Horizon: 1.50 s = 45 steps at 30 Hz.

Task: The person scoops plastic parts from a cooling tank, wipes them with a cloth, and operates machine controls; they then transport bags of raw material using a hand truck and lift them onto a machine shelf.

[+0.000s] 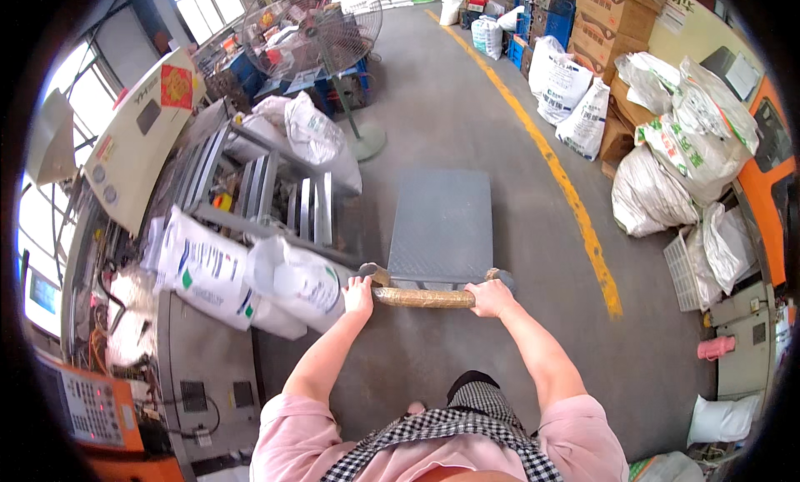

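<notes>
Both my hands are wrapped round the tape-covered handle [425,298] of a grey platform cart [443,219]. My left hand [358,297] grips the handle's left end, and my right hand [491,298] its right end. The cart's flat bed stretches out ahead of me with nothing lying on it. Just left of my left hand stand white printed sacks [296,280], one with its top folded open. A metal rack [258,186] with slanted bars is beyond them.
A standing fan [364,140] is ahead on the left, with bulging sacks [321,136] beside it. Along the right, past a yellow floor line [575,203], are white sacks [583,119], cardboard boxes [604,19] and a white crate [682,269]. Machines line both sides.
</notes>
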### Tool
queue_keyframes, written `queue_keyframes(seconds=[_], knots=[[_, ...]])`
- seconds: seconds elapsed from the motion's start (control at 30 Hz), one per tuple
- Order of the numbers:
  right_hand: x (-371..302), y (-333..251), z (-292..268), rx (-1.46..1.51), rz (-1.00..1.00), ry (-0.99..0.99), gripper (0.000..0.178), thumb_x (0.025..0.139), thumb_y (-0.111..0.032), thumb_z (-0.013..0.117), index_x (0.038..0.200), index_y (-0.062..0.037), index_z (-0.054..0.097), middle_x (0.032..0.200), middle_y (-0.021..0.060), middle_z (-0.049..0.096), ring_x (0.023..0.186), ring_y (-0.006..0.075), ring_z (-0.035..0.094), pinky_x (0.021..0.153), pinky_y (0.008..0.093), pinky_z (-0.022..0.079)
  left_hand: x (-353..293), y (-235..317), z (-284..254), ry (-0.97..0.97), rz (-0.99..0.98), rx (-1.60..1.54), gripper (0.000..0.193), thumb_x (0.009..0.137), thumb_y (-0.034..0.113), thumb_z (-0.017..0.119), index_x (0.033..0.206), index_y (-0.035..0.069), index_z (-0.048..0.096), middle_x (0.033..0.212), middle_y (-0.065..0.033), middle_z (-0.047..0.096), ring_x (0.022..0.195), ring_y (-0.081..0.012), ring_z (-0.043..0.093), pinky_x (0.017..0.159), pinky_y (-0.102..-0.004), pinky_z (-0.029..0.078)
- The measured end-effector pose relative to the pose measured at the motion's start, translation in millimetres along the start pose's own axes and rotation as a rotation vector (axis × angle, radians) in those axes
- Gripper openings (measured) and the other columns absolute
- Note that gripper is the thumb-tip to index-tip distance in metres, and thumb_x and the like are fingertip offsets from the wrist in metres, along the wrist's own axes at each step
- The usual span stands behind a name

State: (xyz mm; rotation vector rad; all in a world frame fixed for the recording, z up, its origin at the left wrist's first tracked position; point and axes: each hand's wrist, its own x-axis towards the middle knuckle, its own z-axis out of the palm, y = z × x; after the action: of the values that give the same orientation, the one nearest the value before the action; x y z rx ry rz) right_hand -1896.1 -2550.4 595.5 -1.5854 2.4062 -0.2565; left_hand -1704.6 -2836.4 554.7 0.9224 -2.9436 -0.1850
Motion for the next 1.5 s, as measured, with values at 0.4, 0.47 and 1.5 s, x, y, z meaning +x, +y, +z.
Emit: queue_keyframes(seconds=[0.4,0.47,1.5], knots=[[348.6,284.5,-129.9,-0.021,0.07,-0.025,0.031,0.065,-0.02,0.06,0.095,-0.0118,0.059,0.078,0.0145,0.064,0.078,0.0311,0.063,0.07,0.0433,0.05,454.1,69.3,11.9,-0.068,-0.067,0.065,0.02,0.079,0.006,0.048,0.097,0.009,0.057,0.1,-0.0091,0.054,0.104,-0.0269,0.048,0.084,-0.04,0.044],[405.0,333.3,-154.3,-0.03,0.066,-0.053,0.035,0.064,-0.019,0.06,0.098,-0.0133,0.06,0.077,0.0156,0.064,0.077,0.0316,0.062,0.07,0.043,0.049,528.7,82.8,13.3,-0.074,-0.068,0.024,0.021,0.083,0.009,0.046,0.097,0.013,0.06,0.102,-0.0083,0.054,0.104,-0.0258,0.047,0.084,-0.0408,0.044],[1427.4,1010.1,-465.0,-0.092,-0.04,-0.084,0.029,0.065,-0.02,0.06,0.092,-0.0115,0.061,0.08,0.0159,0.064,0.081,0.0324,0.062,0.075,0.0428,0.048,1740.7,139.2,57.6,0.164,-0.103,0.02,0.019,0.08,0.012,0.048,0.097,0.009,0.056,0.1,-0.01,0.053,0.106,-0.027,0.046,0.087,-0.0454,0.041]])
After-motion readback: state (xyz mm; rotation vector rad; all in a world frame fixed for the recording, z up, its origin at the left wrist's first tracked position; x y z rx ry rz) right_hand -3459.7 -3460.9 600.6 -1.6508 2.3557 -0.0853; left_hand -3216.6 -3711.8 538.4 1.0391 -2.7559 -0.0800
